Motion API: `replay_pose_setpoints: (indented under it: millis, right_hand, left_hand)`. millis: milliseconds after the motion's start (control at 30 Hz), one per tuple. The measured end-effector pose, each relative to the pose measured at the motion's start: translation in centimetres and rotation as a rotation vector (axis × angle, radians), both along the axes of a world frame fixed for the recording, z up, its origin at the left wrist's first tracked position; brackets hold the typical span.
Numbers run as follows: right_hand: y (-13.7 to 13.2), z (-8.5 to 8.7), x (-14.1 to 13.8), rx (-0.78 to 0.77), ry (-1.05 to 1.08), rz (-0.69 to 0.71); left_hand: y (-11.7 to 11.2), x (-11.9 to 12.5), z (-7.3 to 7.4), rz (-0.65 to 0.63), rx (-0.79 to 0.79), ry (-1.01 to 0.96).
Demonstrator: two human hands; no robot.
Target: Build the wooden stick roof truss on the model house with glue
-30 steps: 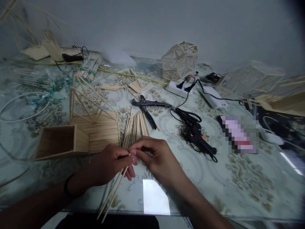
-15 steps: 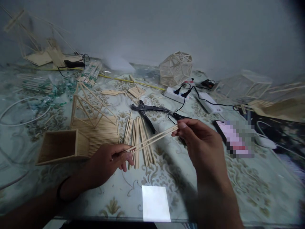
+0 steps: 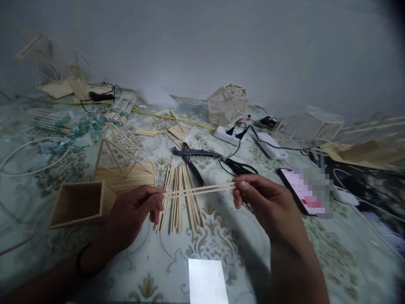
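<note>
Two thin wooden sticks point(image 3: 199, 190) run side by side between my hands, above the table. Their left ends are pinched by my left hand point(image 3: 134, 211), and their right ends by the thumb and fingers of my right hand point(image 3: 261, 198). Behind and below the held sticks, a fanned pile of loose wooden sticks point(image 3: 180, 211) lies on the cloth. Just beyond the pile rest black-handled pliers point(image 3: 193, 158). Left of the pile stands a stick-built model point(image 3: 123, 173) with a triangular frame, and an open wooden box point(image 3: 77, 202) sits at its front, partly behind my left wrist.
Black scissors point(image 3: 242, 167) lie beyond my right hand, and a phone point(image 3: 303, 192) to its right. Power strips point(image 3: 229, 136) with cables stand farther back near a wooden polyhedron frame point(image 3: 228, 103). Packs of sticks point(image 3: 122, 107) and a yellow rod point(image 3: 174, 118) lie at the back.
The held sticks have gone from slanting up to the right to nearly level. My right hand has dropped slightly, and the whole scene sits a little lower in view.
</note>
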State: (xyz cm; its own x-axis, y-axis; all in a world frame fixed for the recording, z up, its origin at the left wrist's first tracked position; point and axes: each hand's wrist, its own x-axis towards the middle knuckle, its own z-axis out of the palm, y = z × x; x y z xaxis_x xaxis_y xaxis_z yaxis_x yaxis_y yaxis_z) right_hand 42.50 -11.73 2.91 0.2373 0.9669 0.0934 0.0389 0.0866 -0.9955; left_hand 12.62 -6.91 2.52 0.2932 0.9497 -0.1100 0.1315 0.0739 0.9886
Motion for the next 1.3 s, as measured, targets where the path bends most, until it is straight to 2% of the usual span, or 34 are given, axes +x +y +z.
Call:
replay_pose_setpoints:
  millis: [167,267,433,833,1100,1300]
  right_hand:
    - [-0.4,-0.9,0.2,-0.008,-0.002,-0.029]
    - [-0.4,-1.2,0.2,0.011,0.022,-0.059]
    - [-0.2,-1.1,0.1,0.044,0.044,-0.089]
    - [-0.3,-0.8,-0.4,0.064,0.065,-0.09]
    - [-0.3,-1.0,-0.5,0.113,0.068,-0.082]
    - [-0.5,-0.9,-0.9,0.157,0.094,-0.065]
  left_hand:
    - [0.0,0.1,0.1,0.075,0.019,-0.052]
    - [-0.1,0.0,0.1,0.042,0.033,-0.095]
    - [-0.4,-0.1,-0.1,0.008,0.074,-0.143]
    - [-0.4,-0.1,0.1,0.084,0.117,-0.117]
    - [-0.5,-0.1,0.5,0.09,0.031,-0.149]
    - [-0.2,-0.6,-0.8,0.064,-0.047,-0.226]
